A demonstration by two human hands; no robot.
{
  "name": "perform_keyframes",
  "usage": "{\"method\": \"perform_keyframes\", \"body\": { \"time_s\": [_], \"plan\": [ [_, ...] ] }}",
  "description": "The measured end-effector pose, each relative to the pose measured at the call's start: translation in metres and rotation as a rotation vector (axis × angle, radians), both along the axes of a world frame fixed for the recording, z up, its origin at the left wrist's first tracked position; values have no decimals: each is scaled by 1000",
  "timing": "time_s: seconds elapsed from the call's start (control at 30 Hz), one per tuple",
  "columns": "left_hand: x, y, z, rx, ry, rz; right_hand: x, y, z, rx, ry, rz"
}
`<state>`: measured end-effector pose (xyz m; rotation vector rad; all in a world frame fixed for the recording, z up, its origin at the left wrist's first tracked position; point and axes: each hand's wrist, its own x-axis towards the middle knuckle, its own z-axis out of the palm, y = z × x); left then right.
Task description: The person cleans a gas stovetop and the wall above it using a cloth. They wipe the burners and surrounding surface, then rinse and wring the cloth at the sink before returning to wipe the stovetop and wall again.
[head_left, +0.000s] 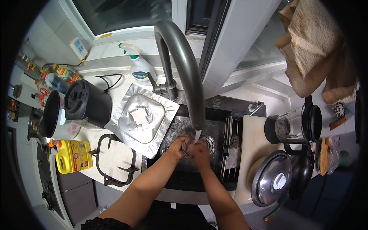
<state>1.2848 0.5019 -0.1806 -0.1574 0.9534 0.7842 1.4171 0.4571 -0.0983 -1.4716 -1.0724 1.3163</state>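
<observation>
Both my hands are low in the black sink [180,180], under the tall dark faucet [188,73], where a short stretch of water shows below the spout. My left hand [177,148] is closed round a crumpled grey-brown, cloth-like thing [185,142], which is partly hidden by my fingers. Right beside it, my right hand [200,154] is smeared by motion, so its fingers cannot be made out. Wet suds cover the sink wall behind them, and the round drain [207,142] lies just past my right hand.
Left of the sink, a foil stove liner [142,119] and a black burner grate [115,159] lie on the counter. A spray bottle [142,71] and yellow jug [74,156] stand nearby. At right are a wire rack [227,147], lidded pot [272,178] and blender jug [287,125].
</observation>
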Motion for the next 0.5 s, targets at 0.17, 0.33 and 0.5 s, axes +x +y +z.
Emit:
{"method": "perform_keyframes", "body": {
  "time_s": [0.17, 0.33, 0.5],
  "plan": [
    [12, -15, 41, 113, 22, 32, -3, -5, 7, -672, 753, -363],
    [5, 10, 125, 540, 963, -335, 11, -13, -31, -715, 427, -175],
    [-36, 132, 150, 865, 1376, 212, 5, -7, -16, -575, 241, -223]
  ]
}}
